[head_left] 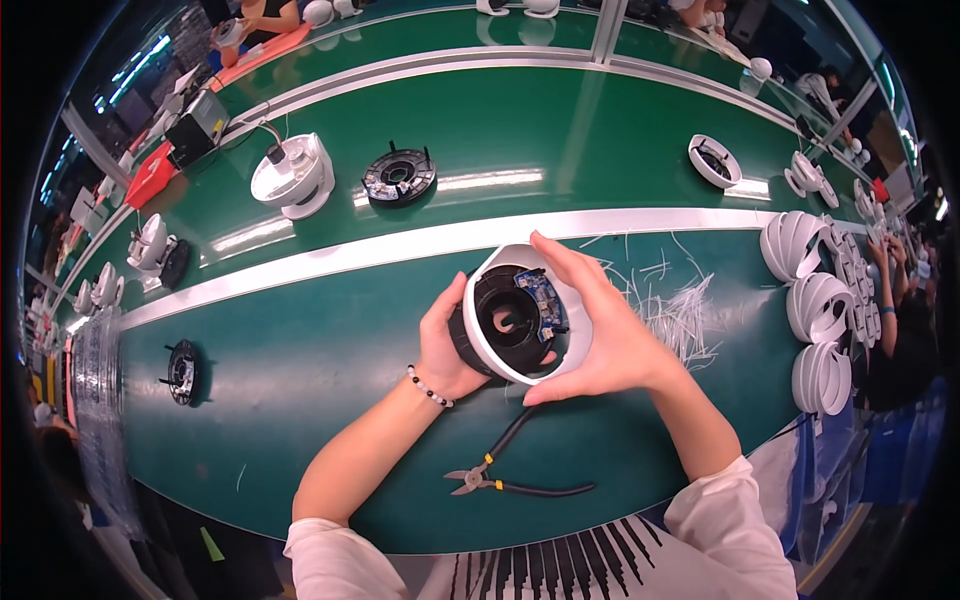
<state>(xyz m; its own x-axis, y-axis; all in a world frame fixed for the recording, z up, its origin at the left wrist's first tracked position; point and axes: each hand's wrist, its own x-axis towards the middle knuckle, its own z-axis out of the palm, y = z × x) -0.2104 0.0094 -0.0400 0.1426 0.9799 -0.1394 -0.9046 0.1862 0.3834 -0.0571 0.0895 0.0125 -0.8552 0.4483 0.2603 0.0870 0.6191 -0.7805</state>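
Between my two hands, raised over the bench, is a white round housing (577, 338) with a black ring-shaped inner part (490, 310). A blue circuit board (541, 304) sits along the right side of that black part. My left hand (447, 345) wraps the lower left, its fingers partly hidden behind the black part; a fingertip shows through the central hole. With thumb and fingers spread around the white rim, my right hand (612, 335) grips the right side. Diagonal cutters (478, 478) with black handles lie spread on the bench just below my hands.
Cut white strips (680, 305) are scattered right of my hands. White curved shells (820, 310) are stacked at the right edge. A black ring part (182, 372) lies at left. Beyond the white rail (400, 240) stand another black ring (398, 177) and a white housing (292, 175).
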